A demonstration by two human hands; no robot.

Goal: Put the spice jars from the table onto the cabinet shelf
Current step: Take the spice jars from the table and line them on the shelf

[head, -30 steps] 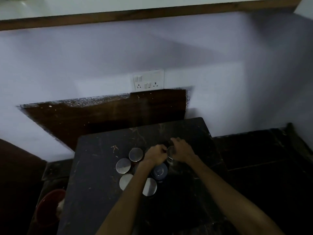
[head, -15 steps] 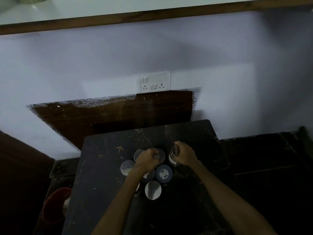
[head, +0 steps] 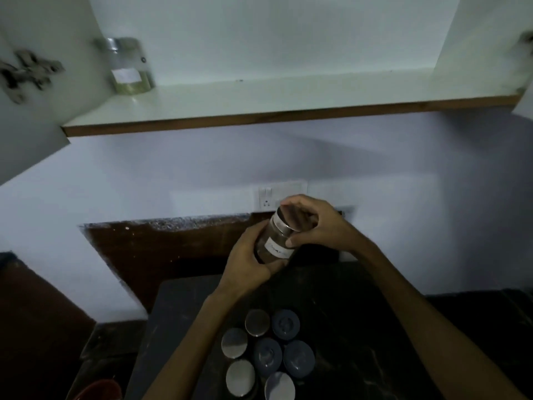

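Both hands grip one spice jar (head: pixel 276 241), tilted, in mid-air above the desk (head: pixel 360 327), in front of the wall socket (head: pixel 266 199). Left hand (head: pixel 248 258) wraps the lower body/base; right hand (head: pixel 310 223) is cupped over the steel lid w/ thumb on the glass by the label. Seven more jars (head: pixel 266 350) sit packed lid-to-lid on the desk below, directly under the forearms. One jar (head: pixel 129 66) already stands at the far left of the cabinet shelf (head: pixel 259 99).

Risks, as I judge them:
- Jar is tilted & partly held by the lid. If the lid's loose, it could twist off or the body could slip, esp. once one hand lets go for the reach up.
- A drop would land right on the cluster: glass vs glass, spill.
- Shelf sits well above; its front edge could catch the base on the way in.
- Open cabinet door (head: pixel 26 116) at left narrows the approach to that corner.
- Dim light, so depth onto the shelf is hard to gauge.
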